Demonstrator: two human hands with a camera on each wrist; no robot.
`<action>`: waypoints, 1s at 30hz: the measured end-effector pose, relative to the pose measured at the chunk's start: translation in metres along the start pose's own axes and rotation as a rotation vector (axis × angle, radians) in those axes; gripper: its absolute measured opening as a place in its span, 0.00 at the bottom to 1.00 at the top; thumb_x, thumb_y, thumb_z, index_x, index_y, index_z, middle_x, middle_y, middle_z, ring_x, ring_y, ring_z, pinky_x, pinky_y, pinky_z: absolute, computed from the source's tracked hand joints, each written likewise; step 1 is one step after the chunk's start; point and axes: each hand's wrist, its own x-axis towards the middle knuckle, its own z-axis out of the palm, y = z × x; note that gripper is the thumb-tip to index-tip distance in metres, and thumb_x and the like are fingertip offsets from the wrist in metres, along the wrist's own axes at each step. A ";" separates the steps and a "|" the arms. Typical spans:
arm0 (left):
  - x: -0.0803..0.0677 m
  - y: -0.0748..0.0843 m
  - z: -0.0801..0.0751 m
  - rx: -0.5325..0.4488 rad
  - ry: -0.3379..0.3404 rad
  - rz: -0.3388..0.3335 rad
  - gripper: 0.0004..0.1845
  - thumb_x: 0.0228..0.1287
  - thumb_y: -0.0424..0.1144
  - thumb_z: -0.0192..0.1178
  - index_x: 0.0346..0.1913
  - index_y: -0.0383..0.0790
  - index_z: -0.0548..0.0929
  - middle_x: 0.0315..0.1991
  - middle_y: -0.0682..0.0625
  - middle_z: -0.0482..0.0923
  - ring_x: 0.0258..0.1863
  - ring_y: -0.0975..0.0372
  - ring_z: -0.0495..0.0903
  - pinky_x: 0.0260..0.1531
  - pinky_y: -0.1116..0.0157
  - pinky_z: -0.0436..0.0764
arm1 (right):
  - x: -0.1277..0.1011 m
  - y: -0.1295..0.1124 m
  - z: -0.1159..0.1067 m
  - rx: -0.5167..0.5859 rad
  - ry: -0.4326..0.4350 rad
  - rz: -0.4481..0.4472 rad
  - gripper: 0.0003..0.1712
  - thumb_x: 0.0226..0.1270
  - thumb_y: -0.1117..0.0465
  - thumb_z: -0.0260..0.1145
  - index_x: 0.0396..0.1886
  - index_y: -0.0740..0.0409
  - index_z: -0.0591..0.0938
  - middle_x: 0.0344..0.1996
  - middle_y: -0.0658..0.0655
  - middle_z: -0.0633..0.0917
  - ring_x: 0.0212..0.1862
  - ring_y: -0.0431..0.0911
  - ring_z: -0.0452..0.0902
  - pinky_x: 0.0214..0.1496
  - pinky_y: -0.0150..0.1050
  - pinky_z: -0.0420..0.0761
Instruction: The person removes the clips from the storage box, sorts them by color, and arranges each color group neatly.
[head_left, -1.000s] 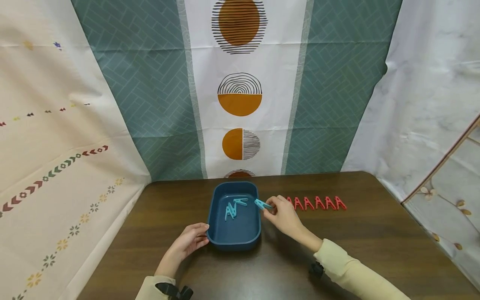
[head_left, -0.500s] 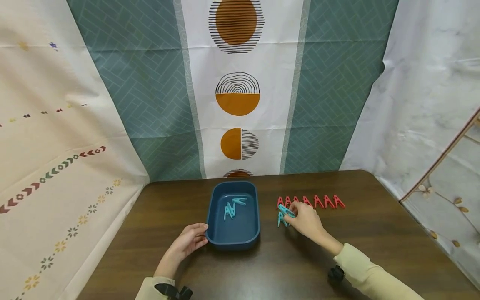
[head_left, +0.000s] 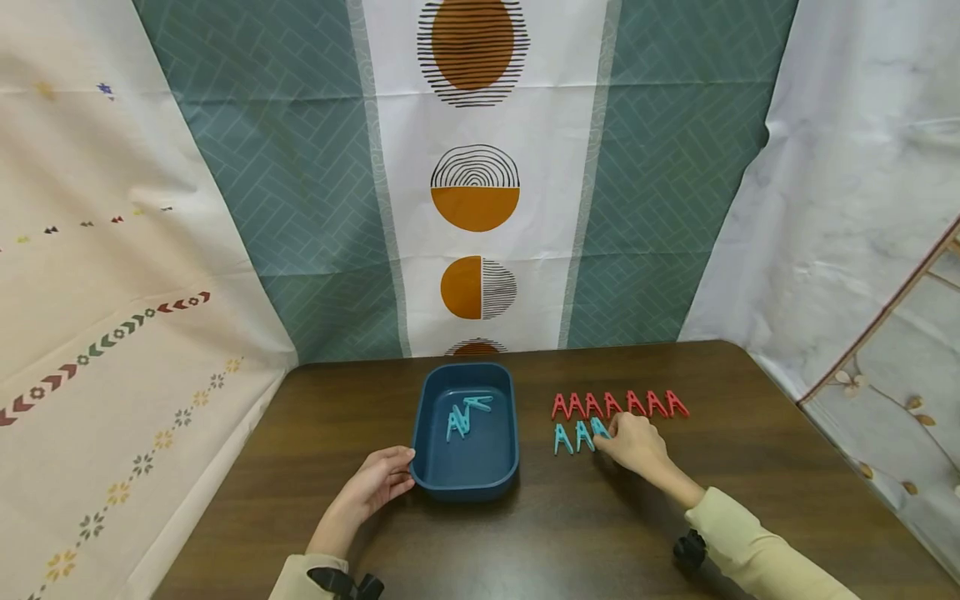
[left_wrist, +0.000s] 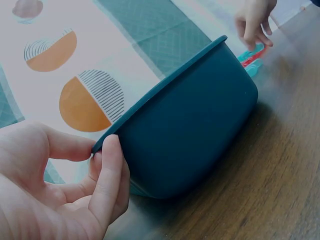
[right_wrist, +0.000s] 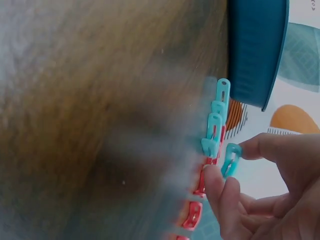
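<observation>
Three teal pegs [head_left: 577, 437] now lined below the red row [head_left: 619, 404]; right hand [head_left: 637, 444] pinches the third, left hand [head_left: 375, 484] still grips the tub [head_left: 465, 482].

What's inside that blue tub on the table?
The blue tub holds a few teal clothespins lying loose in its far half. Its near wall hides part of the floor, so anything there can't be seen.

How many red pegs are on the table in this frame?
7. The red pegs stand in one row on the table, right of the tub and just behind the blue pegs. None seems hidden by the right hand.
</observation>
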 end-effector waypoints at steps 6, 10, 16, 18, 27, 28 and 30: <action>0.002 0.000 0.000 0.001 0.003 -0.005 0.09 0.70 0.40 0.55 0.44 0.37 0.75 0.29 0.54 0.78 0.29 0.66 0.78 0.35 0.73 0.83 | 0.005 0.003 0.000 -0.030 -0.037 0.044 0.30 0.58 0.54 0.70 0.07 0.49 0.61 0.06 0.44 0.57 0.12 0.37 0.47 0.15 0.29 0.48; 0.002 -0.001 0.000 0.001 0.006 -0.007 0.08 0.70 0.40 0.55 0.44 0.37 0.75 0.29 0.54 0.78 0.29 0.66 0.78 0.35 0.73 0.83 | 0.007 0.004 0.001 -0.054 -0.073 0.076 0.31 0.58 0.52 0.70 0.06 0.48 0.62 0.06 0.44 0.57 0.13 0.37 0.49 0.15 0.29 0.48; 0.002 -0.001 0.000 -0.004 0.007 -0.011 0.07 0.70 0.39 0.55 0.43 0.38 0.76 0.29 0.54 0.78 0.28 0.66 0.78 0.34 0.73 0.83 | 0.010 0.007 0.004 -0.071 -0.093 0.085 0.30 0.58 0.52 0.70 0.06 0.48 0.62 0.06 0.44 0.57 0.13 0.37 0.49 0.15 0.30 0.49; 0.002 -0.001 0.000 -0.006 0.005 -0.008 0.07 0.70 0.39 0.55 0.43 0.38 0.76 0.29 0.54 0.78 0.28 0.66 0.78 0.34 0.73 0.83 | 0.010 0.008 0.004 -0.077 -0.088 0.081 0.30 0.58 0.51 0.70 0.06 0.48 0.62 0.06 0.44 0.57 0.13 0.37 0.49 0.15 0.30 0.49; 0.002 -0.001 -0.001 -0.008 -0.004 -0.012 0.09 0.70 0.39 0.55 0.44 0.37 0.76 0.29 0.54 0.78 0.28 0.66 0.78 0.35 0.73 0.83 | 0.012 0.008 -0.003 -0.072 -0.093 0.054 0.30 0.67 0.51 0.62 0.07 0.48 0.61 0.06 0.44 0.56 0.13 0.37 0.45 0.15 0.30 0.46; 0.002 -0.001 -0.001 -0.005 -0.003 -0.011 0.09 0.70 0.40 0.55 0.45 0.36 0.75 0.29 0.54 0.78 0.28 0.66 0.78 0.35 0.73 0.83 | 0.012 0.008 -0.005 -0.063 -0.088 0.045 0.29 0.67 0.52 0.61 0.08 0.48 0.61 0.07 0.44 0.56 0.13 0.37 0.45 0.15 0.30 0.46; 0.002 0.000 -0.001 -0.001 -0.002 -0.009 0.10 0.70 0.40 0.55 0.45 0.35 0.75 0.29 0.53 0.78 0.29 0.66 0.78 0.35 0.73 0.83 | 0.013 0.006 -0.009 -0.047 -0.076 0.023 0.27 0.68 0.55 0.60 0.09 0.48 0.62 0.07 0.45 0.57 0.13 0.38 0.46 0.16 0.30 0.46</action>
